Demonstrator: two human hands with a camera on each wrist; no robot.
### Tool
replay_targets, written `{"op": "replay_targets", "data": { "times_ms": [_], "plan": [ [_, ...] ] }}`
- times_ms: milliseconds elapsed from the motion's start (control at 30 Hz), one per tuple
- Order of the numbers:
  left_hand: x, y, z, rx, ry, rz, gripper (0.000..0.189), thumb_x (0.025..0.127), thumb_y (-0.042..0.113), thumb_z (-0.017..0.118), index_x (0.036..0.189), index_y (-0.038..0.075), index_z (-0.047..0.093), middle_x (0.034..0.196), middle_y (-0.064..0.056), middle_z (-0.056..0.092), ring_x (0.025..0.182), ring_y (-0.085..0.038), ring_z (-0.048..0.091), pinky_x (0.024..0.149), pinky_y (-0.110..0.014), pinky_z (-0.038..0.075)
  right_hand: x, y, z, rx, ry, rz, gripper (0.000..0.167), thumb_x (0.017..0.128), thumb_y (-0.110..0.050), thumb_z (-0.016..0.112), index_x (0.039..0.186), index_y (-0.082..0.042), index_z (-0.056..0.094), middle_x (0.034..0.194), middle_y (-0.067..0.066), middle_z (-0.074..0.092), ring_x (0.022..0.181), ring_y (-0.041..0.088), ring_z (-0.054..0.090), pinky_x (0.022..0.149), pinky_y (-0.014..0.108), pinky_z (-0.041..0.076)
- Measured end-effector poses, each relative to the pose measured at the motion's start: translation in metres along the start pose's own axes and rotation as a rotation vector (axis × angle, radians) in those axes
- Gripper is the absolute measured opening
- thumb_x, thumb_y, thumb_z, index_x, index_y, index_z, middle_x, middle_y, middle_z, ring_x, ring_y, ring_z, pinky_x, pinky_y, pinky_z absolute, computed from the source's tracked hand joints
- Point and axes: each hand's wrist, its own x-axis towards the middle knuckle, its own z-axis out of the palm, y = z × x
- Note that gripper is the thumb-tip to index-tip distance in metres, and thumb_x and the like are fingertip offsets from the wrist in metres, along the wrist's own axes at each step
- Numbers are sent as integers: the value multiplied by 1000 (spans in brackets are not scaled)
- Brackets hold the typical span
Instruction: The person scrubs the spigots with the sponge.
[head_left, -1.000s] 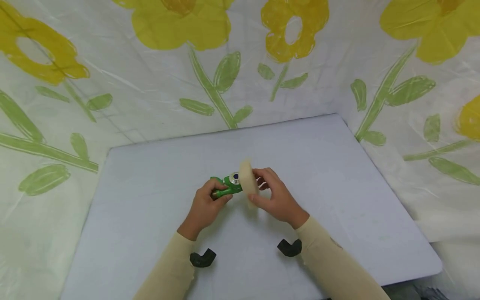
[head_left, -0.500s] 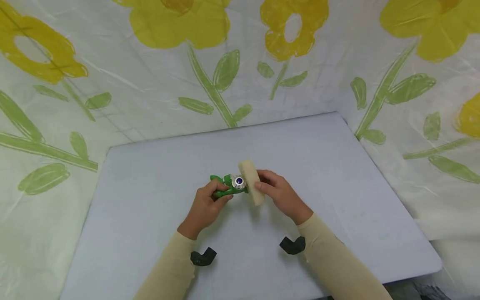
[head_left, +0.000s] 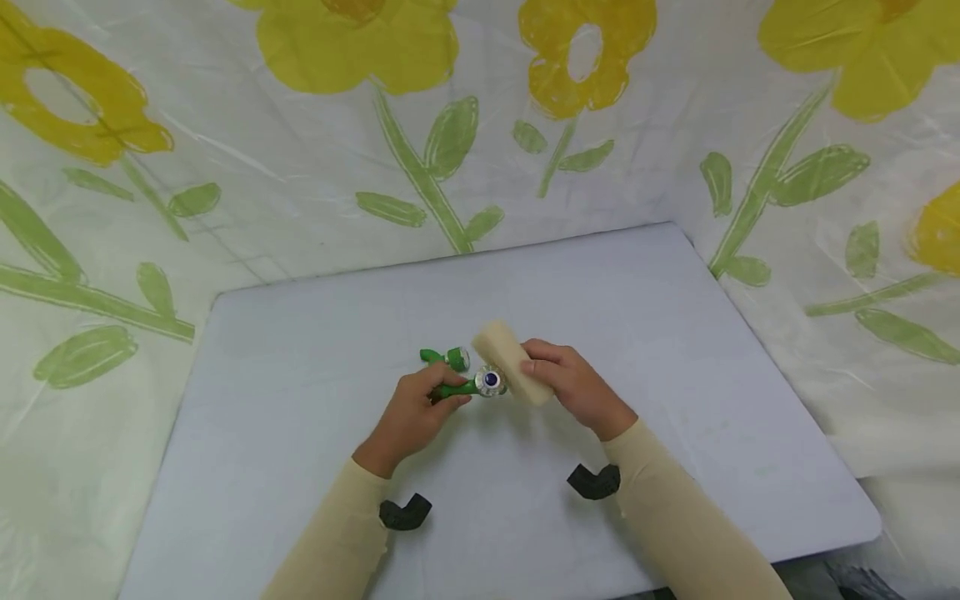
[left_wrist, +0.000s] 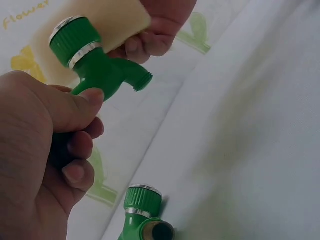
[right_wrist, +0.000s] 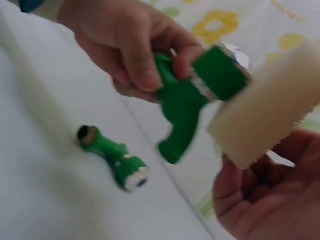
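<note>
In the head view my left hand (head_left: 412,412) holds a green tap (head_left: 489,382) by its body, its silver-rimmed knob with a blue centre facing up. Thumb and curled fingers close round that body in the left wrist view, where the tap's spout (left_wrist: 137,76) points away from the hand. A cream sponge block (head_left: 512,363) is pinched in my right hand (head_left: 581,385). Seen from the right wrist, the sponge's edge (right_wrist: 265,107) lies against the tap's knob end. On the table just behind the held tap lies a second green tap (right_wrist: 107,150), untouched by either hand.
A white table (head_left: 337,317) lies under both hands. Behind it and at its sides hangs a pale sheet (head_left: 300,167) painted with yellow flowers. A dark curved piece (head_left: 405,512) sits at the left sleeve, and another dark piece (head_left: 594,482) at the right sleeve.
The sponge has turned from nearly edge-on to slanted, and my right hand has shifted slightly right. The held tap's knob has moved right and nearer me, uncovering more of the tap lying behind.
</note>
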Motion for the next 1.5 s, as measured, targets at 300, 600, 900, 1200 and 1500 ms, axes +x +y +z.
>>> {"op": "replay_targets", "data": {
  "times_ms": [300,600,900,1200,1500],
  "plan": [
    [-2,3,-2,-15,-58,47,34,87,-11,86,102,16,72,96,8,71,74,-10,56,61,-27,49,-3,6,-33,-24,-285,-54,29,107,-16,58,129,-5,74,109,15,67,87,27,59,75,34,51],
    [-1,4,4,-48,-174,32,27,92,-5,85,102,15,69,103,6,75,78,-10,61,64,-28,54,-1,11,-28,-20,-335,-37,34,106,-17,62,135,-6,74,116,13,67,95,31,60,80,36,52],
    [0,2,-2,-97,-176,-22,26,92,-3,85,101,16,70,102,4,76,79,-12,63,65,-28,54,-2,15,-25,-12,-318,-41,33,106,-17,61,134,-5,74,115,13,67,95,30,58,80,35,51],
    [-6,-2,-5,-96,-65,-90,28,89,-7,88,99,11,69,107,-6,79,81,-12,70,65,-26,58,-4,19,-21,-82,-242,-2,33,105,-20,63,134,-8,73,112,11,66,96,33,60,79,36,53],
    [-4,9,-4,-127,-11,-15,21,92,-5,86,103,6,72,104,-12,79,70,-10,65,57,-24,54,1,17,-8,-37,-47,-69,40,106,-17,60,141,1,66,123,12,67,102,32,61,82,36,54]
  ]
}}
